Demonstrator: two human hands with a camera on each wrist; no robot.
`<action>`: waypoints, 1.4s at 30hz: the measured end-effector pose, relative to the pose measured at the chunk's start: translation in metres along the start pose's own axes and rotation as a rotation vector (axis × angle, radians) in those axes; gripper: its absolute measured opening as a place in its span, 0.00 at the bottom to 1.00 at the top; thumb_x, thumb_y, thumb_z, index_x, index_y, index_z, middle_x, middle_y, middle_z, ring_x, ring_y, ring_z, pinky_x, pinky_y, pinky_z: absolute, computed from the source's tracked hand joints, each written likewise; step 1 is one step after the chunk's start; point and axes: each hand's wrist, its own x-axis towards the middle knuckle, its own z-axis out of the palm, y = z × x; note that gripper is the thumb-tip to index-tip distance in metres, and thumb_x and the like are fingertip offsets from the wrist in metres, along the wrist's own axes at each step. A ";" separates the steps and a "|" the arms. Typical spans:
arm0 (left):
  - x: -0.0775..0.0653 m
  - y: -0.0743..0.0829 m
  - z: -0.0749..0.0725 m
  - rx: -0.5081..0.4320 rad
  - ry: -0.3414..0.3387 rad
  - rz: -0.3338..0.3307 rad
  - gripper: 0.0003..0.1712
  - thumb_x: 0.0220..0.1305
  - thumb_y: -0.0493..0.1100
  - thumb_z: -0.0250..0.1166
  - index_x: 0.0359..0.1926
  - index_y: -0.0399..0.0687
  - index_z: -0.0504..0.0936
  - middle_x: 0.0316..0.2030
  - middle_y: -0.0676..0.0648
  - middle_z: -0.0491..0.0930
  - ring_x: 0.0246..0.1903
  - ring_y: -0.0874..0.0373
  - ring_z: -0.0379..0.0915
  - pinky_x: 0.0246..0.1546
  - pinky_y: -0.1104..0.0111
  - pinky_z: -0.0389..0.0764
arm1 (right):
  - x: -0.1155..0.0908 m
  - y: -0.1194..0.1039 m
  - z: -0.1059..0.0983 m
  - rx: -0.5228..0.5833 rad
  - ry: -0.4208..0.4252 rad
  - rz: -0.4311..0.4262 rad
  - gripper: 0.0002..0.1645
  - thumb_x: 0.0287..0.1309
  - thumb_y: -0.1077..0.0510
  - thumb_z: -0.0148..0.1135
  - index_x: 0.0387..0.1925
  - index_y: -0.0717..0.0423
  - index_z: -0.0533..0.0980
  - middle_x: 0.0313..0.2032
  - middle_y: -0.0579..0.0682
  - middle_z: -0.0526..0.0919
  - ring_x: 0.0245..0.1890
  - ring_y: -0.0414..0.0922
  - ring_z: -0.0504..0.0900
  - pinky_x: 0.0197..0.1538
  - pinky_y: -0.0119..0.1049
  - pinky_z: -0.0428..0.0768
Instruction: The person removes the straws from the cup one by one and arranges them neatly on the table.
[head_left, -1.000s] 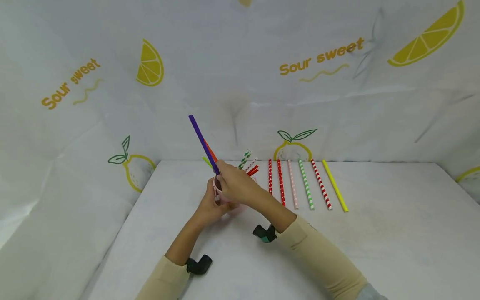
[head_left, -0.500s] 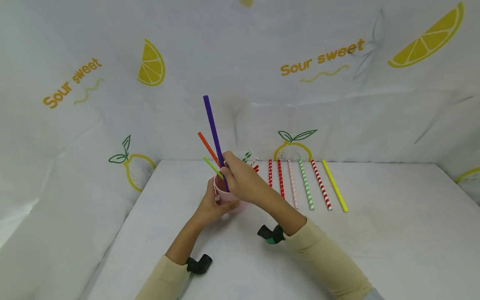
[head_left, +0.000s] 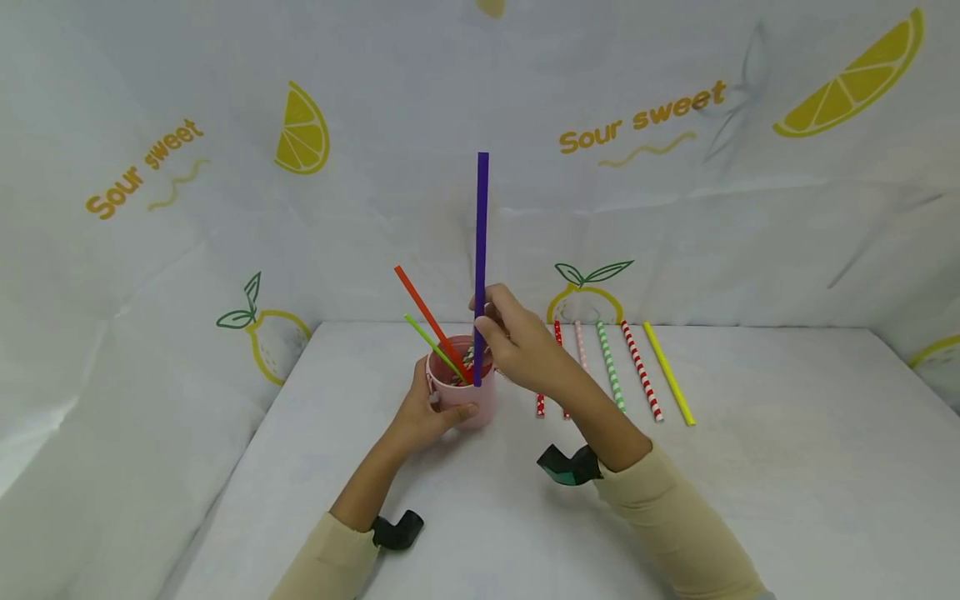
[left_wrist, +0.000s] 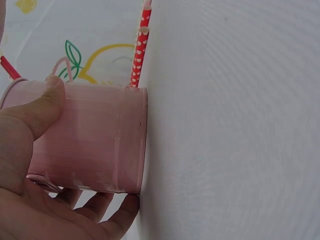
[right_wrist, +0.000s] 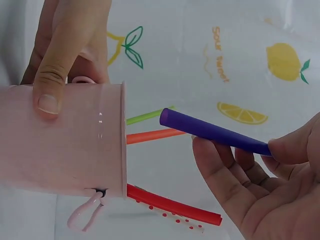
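Note:
A small pink pail [head_left: 486,407] stands on the white table, gripped around its side by my left hand [head_left: 417,417]. The left thumb lies across the pail in the left wrist view. An orange straw [head_left: 422,302] and a lime green straw [head_left: 422,330] lean out of the pail; the right wrist view also has a red straw [right_wrist: 175,203] and a red-dotted white straw [right_wrist: 176,218] in it. My right hand [head_left: 525,346] pinches a purple straw [head_left: 482,225], upright in the head view. Its lower end is outside the pail, apart from the rim, in the right wrist view.
Right of the pail lie several paper straws in a row, including a green-striped straw [head_left: 611,364], a red-striped straw [head_left: 642,369] and a yellow straw [head_left: 670,375]. My right forearm partly covers some. A white lemon-printed sheet [head_left: 420,208] hangs behind the table.
My right hand has moved right and drawn the purple straw up out of the pail, turning it from leaning left to upright. The left hand has kept its grip on the pail.

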 end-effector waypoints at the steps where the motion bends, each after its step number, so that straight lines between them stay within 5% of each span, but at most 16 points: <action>1: 0.000 0.000 0.000 -0.006 0.000 0.006 0.57 0.56 0.47 0.77 0.74 0.56 0.47 0.70 0.47 0.62 0.69 0.46 0.58 0.64 0.45 0.67 | -0.001 0.000 -0.002 0.012 -0.002 0.004 0.11 0.76 0.65 0.47 0.56 0.60 0.64 0.37 0.61 0.77 0.33 0.51 0.83 0.40 0.47 0.87; 32: -0.004 0.000 0.001 -0.015 0.013 -0.012 0.55 0.55 0.43 0.78 0.74 0.56 0.50 0.69 0.49 0.63 0.69 0.46 0.57 0.57 0.46 0.76 | -0.074 0.020 -0.095 -0.269 -0.057 0.324 0.15 0.73 0.65 0.49 0.57 0.66 0.66 0.43 0.62 0.80 0.32 0.49 0.84 0.34 0.46 0.87; 42: -0.001 0.000 0.001 -0.006 0.007 -0.013 0.56 0.55 0.44 0.78 0.74 0.58 0.49 0.69 0.50 0.62 0.69 0.48 0.58 0.59 0.46 0.74 | -0.108 0.044 -0.121 -0.332 -0.089 0.471 0.16 0.72 0.65 0.51 0.56 0.70 0.65 0.37 0.59 0.78 0.29 0.47 0.82 0.31 0.45 0.87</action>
